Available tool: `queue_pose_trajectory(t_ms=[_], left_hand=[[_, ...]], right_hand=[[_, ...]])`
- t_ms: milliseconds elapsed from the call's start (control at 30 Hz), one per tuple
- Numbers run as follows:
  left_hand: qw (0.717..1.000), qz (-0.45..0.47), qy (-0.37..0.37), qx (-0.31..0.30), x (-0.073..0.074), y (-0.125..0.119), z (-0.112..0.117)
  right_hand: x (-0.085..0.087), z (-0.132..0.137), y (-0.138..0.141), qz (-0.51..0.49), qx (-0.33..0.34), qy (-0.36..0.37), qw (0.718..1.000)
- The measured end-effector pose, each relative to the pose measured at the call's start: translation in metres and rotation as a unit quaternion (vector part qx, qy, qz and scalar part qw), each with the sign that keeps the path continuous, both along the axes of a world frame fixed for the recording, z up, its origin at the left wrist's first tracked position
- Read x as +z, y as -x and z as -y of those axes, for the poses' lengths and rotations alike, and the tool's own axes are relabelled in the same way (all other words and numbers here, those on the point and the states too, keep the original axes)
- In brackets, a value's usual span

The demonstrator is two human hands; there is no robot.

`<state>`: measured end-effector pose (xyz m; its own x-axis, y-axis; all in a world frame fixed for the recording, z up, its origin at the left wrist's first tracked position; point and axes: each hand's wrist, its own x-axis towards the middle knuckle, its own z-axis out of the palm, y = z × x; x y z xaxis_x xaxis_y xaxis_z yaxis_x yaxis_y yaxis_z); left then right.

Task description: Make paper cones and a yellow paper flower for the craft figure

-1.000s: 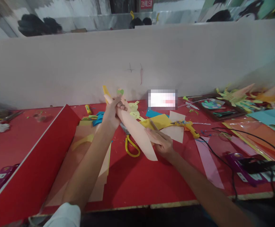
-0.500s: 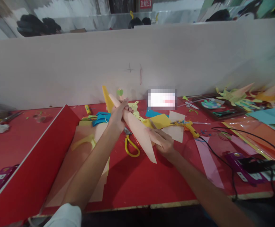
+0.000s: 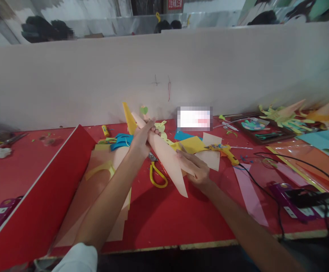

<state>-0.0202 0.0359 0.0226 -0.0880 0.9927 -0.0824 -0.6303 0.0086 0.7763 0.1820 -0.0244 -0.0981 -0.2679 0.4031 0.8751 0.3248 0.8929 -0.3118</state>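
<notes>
A pale peach sheet of paper (image 3: 167, 153), rolled into a long cone, slants across the middle of the view with its narrow end up and to the left. My left hand (image 3: 142, 140) is wrapped round it near that narrow end. Lower down, my right hand (image 3: 195, 168) grips the wide end, fingers stretched along the paper and thumb side hidden. Below the cone lie scissors with yellow handles (image 3: 158, 175), their blades partly covered. Yellow paper (image 3: 191, 144) lies just behind my right hand, and a yellow cone (image 3: 129, 119) stands beyond my left.
A yellow glue gun (image 3: 229, 155) with a black cable lies to the right, near a purple power strip (image 3: 297, 204). Peach sheets (image 3: 96, 211) lie left beside a red upright divider (image 3: 42, 189). A dark tray (image 3: 266, 132) holds tools at the back right. A pale partition (image 3: 96, 79) borders the red table.
Hardly anything differs. Both hands keep their hold on the paper cone, and the wide end sits very slightly lower.
</notes>
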Motion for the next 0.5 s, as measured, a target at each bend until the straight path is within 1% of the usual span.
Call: queue_pose_trajectory(t_ms=[300, 500], left_hand=[[1.0, -0.018, 0.015, -0.011, 0.0072, 0.0031, 0.0026], [1.0, -0.029, 0.009, -0.005, 0.0077, 0.0004, 0.005]], right_hand=[[0.0087, 0.0064, 0.0023, 0.03, -0.008, -0.052, 0.998], [0.0065, 0.0065, 0.0014, 0.035, -0.021, -0.047, 0.998]])
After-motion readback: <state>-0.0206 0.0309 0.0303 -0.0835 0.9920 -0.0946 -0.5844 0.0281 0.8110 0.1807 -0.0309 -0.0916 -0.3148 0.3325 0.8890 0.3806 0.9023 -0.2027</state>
